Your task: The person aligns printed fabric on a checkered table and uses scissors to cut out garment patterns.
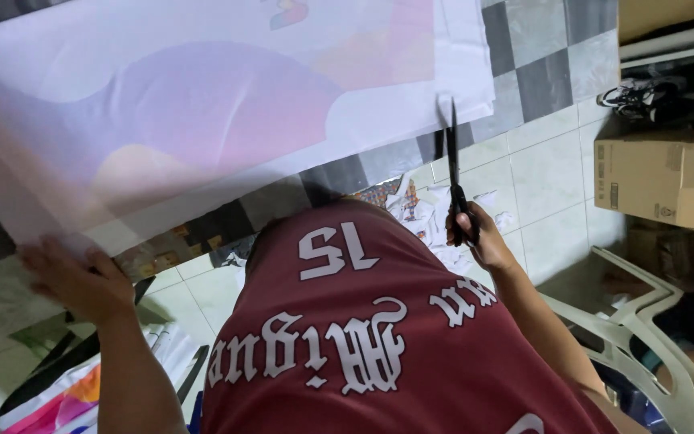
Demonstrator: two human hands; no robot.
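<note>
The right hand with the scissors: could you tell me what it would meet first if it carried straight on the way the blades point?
Probably the white printed sheet: the right hand points the black scissors away from the body, with the tips already at the sheet's near edge.
</note>
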